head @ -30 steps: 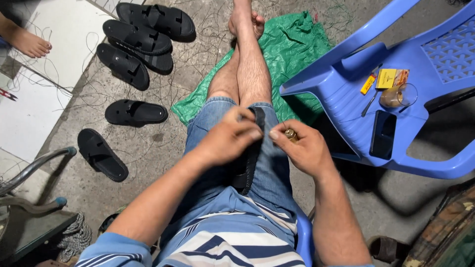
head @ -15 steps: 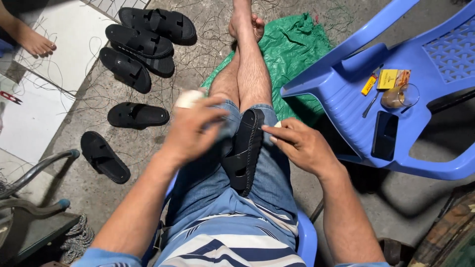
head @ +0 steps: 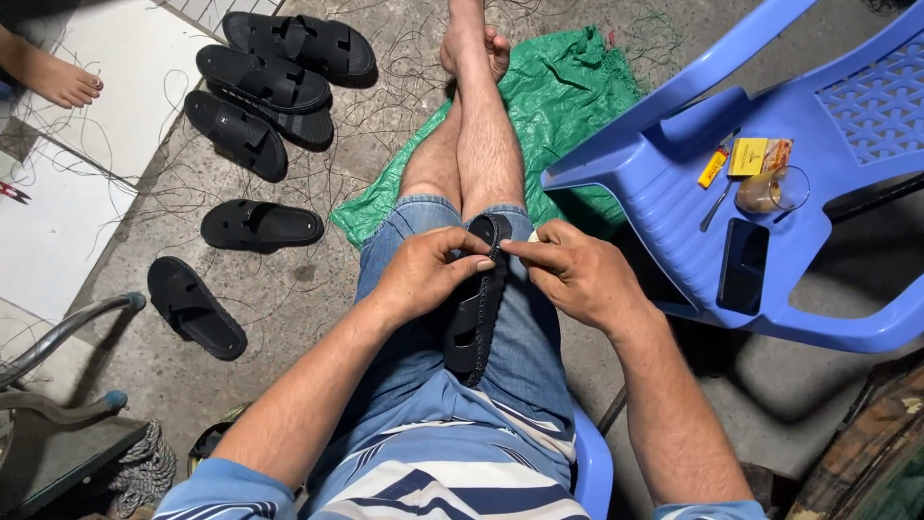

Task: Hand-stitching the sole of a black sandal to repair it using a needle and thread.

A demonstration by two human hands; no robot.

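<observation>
Left hand (head: 428,274) returned to sandal (head: 476,308); glass (head: 770,190) seemingly holds brown liquid

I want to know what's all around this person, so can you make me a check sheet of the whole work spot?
Surface: grey concrete floor strewn with thin dark threads; a crumpled green plastic sheet under the legs.
Job's things: one flat black rubber sandal lying on the lap.
Clutter: five more black sandals on the floor; tipped blue plastic chair holding a dark phone, a glass cup and a small yellow box.
Fingers: left hand and right hand both pinch the sandal's top edge.
Cables: nothing seen.
Surroundings: another person's bare foot on a white sheet.
</observation>
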